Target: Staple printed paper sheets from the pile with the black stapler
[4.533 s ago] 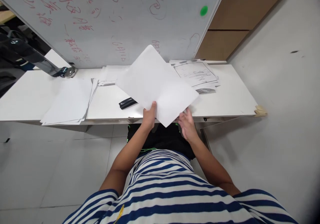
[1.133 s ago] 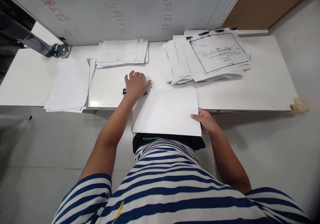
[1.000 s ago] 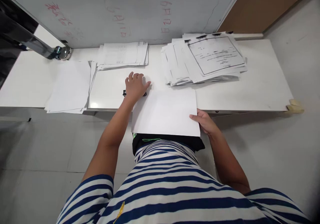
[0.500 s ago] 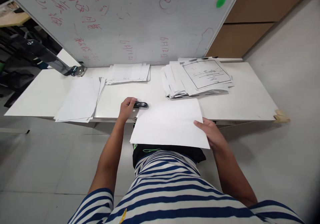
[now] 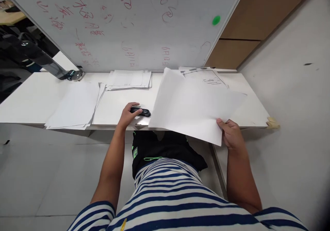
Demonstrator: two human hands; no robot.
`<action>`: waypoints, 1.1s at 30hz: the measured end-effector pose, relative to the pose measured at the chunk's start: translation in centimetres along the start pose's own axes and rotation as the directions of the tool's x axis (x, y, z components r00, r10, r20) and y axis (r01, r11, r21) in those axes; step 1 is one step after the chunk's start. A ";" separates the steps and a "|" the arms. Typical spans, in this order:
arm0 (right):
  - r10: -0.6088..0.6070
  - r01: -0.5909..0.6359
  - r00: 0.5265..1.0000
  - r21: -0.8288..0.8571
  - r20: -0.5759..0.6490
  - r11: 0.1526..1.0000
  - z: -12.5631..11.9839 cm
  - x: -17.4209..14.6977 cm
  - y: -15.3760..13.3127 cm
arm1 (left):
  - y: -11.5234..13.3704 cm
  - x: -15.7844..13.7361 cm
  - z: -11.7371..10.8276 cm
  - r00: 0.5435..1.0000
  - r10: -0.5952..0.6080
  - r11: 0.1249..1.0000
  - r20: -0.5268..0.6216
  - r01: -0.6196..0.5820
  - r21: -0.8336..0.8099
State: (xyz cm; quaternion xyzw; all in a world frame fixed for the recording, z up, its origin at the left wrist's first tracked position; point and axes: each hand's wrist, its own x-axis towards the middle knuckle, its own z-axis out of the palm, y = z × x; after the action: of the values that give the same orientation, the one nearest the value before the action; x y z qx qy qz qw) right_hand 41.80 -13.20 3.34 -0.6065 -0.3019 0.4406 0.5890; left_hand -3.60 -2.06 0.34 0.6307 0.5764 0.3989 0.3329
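Note:
In my right hand (image 5: 232,133) is a blank white sheet of paper (image 5: 189,103), pinched at its near right edge between thumb and fingers; whether more sheets lie under it I cannot tell. The sheet slants over the table's right half and covers much of a stack of printed papers (image 5: 206,75). My left hand (image 5: 129,114) is closed round the rear end of a black stapler (image 5: 144,112) at the table's front edge. The stapler's front end points right, close to the sheet's left edge.
A pile of blank sheets (image 5: 74,103) overhangs the front edge of the white table (image 5: 23,96) at left. Another paper stack (image 5: 129,79) lies at the back, below a whiteboard (image 5: 144,34) with red writing. A dark bottle-like object (image 5: 48,60) leans at the back left.
My right hand has carried the sheet right and away from my body, turning it over the printed stack. My left hand stays at the stapler, its thumb now along the stapler. The view has shifted slightly.

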 end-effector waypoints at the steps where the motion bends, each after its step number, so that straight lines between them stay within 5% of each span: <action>1: -0.016 0.016 1.000 -0.011 -0.007 1.000 0.1 0.1 0.4 | -0.1 0.0 0.1 1.000 0.016 1.000 0.005 -0.016 0.022; 6: -0.055 0.053 0.998 -0.171 -0.005 0.984 0.4 -0.1 0.9 | -0.9 0.2 0.8 0.993 0.092 0.990 -0.078 -0.083 0.112; 14: -0.016 0.020 0.999 -0.149 0.030 0.989 1.4 -1.0 2.7 | -1.3 -0.1 1.5 0.966 0.201 0.959 -0.164 -0.159 0.236; 19: -0.021 0.041 0.996 -0.243 0.084 0.969 2.7 -2.0 1.8 | -0.6 -1.9 2.2 0.852 0.324 0.921 -0.411 -0.186 0.341; 24: -0.084 0.155 0.975 -0.357 0.207 0.921 4.2 -3.0 -0.3 | 2.0 -4.9 1.7 0.815 0.122 0.981 -0.567 -0.013 0.192; 26: -0.118 0.199 0.963 -0.343 0.242 0.918 4.8 -3.2 -1.0 | 2.8 -6.5 0.7 0.871 0.013 1.000 -0.491 -0.002 0.023; 29: -0.152 0.253 0.939 -0.320 0.307 0.913 5.9 -3.3 -1.8 | 3.2 -9.5 -1.0 0.973 -0.130 0.970 -0.191 0.085 -0.229; 33: -0.166 0.280 0.906 -0.258 0.389 0.925 8.1 -2.9 -2.5 | 3.0 -12.9 -2.9 0.941 -0.326 0.856 0.088 0.334 -0.394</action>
State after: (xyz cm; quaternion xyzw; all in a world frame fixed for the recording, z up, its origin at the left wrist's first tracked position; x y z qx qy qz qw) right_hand 33.76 -11.80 6.98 -0.5608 -0.5376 0.4202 0.4689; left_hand -5.02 -15.31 2.75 0.4438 0.5782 0.4404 0.5241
